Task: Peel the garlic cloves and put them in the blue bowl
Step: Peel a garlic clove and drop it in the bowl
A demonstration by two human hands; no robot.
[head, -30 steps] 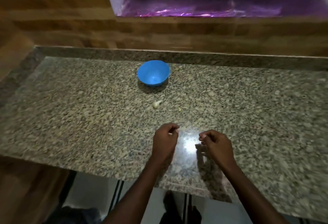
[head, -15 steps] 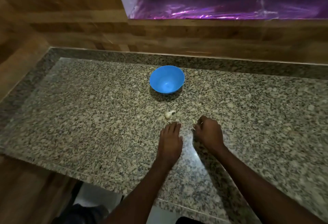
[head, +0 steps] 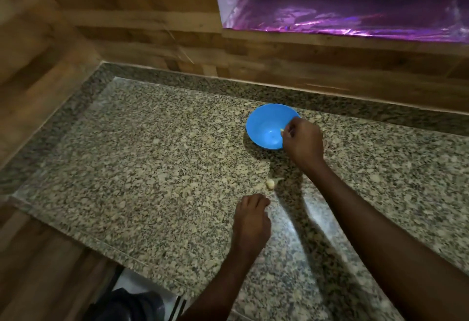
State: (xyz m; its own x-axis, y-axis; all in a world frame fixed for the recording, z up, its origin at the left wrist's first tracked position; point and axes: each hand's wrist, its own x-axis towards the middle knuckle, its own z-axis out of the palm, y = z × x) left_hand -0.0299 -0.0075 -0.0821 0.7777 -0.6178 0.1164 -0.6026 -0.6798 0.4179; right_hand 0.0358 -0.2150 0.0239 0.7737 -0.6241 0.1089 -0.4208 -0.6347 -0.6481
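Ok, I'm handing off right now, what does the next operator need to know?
Right hand: over the near-right rim of the bowl, pinching a small pale clove in its fingertips, not yet dropped.
Left hand: resting on the counter, holding nothing that shows.
Bowl: at the back of the counter; nothing clearly visible inside.
Loose clove: on the counter between the hands, skin apparently on.
Done: one clove brought to the bowl.
Left: release it, then peel and add the loose clove.
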